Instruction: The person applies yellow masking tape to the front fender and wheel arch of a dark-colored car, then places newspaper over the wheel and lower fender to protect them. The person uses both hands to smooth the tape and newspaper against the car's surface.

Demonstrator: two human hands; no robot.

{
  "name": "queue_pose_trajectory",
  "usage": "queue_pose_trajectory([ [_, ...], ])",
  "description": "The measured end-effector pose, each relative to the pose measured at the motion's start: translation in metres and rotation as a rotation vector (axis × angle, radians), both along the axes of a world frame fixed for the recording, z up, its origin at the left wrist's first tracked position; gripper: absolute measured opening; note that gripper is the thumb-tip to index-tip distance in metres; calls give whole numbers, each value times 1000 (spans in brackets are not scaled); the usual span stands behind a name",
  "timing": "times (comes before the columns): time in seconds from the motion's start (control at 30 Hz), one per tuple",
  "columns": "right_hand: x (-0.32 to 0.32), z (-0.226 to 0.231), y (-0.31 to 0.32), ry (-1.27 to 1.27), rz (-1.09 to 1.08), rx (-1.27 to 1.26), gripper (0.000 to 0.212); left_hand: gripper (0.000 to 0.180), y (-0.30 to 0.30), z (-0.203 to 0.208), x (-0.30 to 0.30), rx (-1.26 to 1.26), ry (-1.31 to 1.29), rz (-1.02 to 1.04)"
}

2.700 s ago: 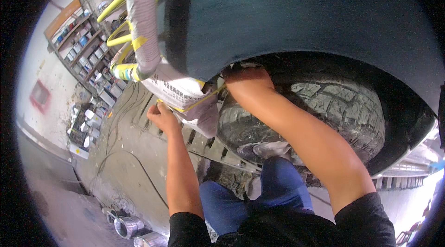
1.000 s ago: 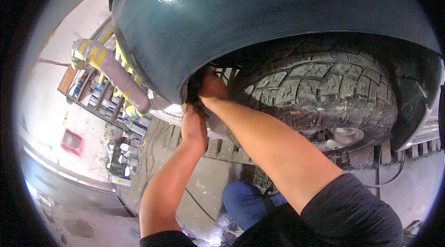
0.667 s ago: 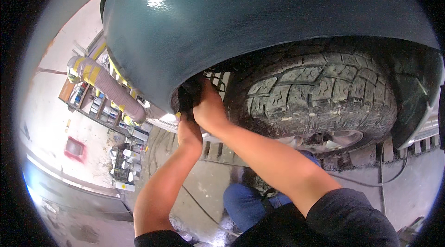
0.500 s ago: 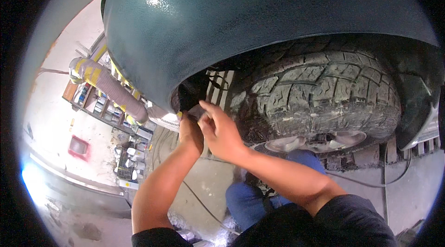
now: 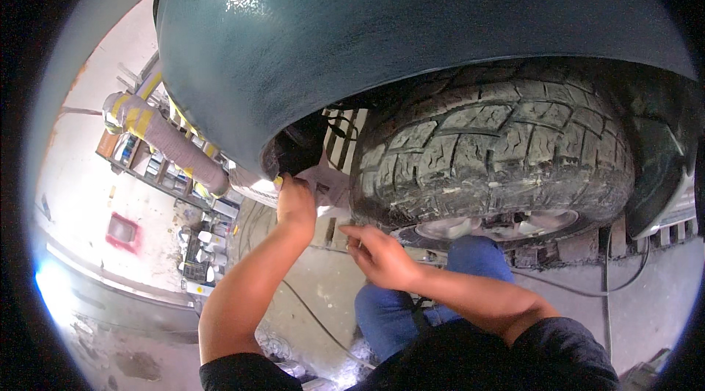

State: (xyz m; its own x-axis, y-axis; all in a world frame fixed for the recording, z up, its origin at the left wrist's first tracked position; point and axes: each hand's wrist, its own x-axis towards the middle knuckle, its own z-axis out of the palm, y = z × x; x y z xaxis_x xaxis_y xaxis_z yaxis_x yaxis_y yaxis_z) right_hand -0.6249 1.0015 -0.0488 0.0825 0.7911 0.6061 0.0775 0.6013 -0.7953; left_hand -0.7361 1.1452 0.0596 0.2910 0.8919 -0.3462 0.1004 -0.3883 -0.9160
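Note:
My left hand is raised to the lower front edge of the wheel arch on a dark blue-green car body. Its fingers are closed at that edge beside a small yellow bit; what they pinch is hidden. A pale, thin sheet hangs just right of this hand, below the dark gap of the arch. Lower and to the right, my right hand is in the air before the tire, index finger stretched leftward and the others loosely bent, with nothing visible in it.
My knees in blue jeans are close under the wheel. Black hoses or cables run over the floor. A wrapped, yellow-banded tube extends at the left, near shelves with cans. Slatted wood shows behind the tire.
My right hand has drawn away from the left one, down and to the right. The left hand stays at the arch edge, and more of the pale sheet shows.

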Motion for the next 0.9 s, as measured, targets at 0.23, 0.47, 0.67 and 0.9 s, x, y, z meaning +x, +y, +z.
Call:
queue_pose_trajectory([
  [0.23, 2, -5, -18, -62, 82, -38, 45, 21, -14, -13, -32, -82, -488, -571],
  [0.47, 12, -17, -40, -123, 104, -121, 42, 17, -47, -20, -65, -109, -1238, -786],
  [0.67, 10, -18, -44, -164, 179, -220, 43, 25, -41, -23, -82, 306, -1737, -605],
  [0.9, 17, 18, -23, -213, 141, -271, 52, 23, -22, -24, -76, 363, -1961, -483],
])
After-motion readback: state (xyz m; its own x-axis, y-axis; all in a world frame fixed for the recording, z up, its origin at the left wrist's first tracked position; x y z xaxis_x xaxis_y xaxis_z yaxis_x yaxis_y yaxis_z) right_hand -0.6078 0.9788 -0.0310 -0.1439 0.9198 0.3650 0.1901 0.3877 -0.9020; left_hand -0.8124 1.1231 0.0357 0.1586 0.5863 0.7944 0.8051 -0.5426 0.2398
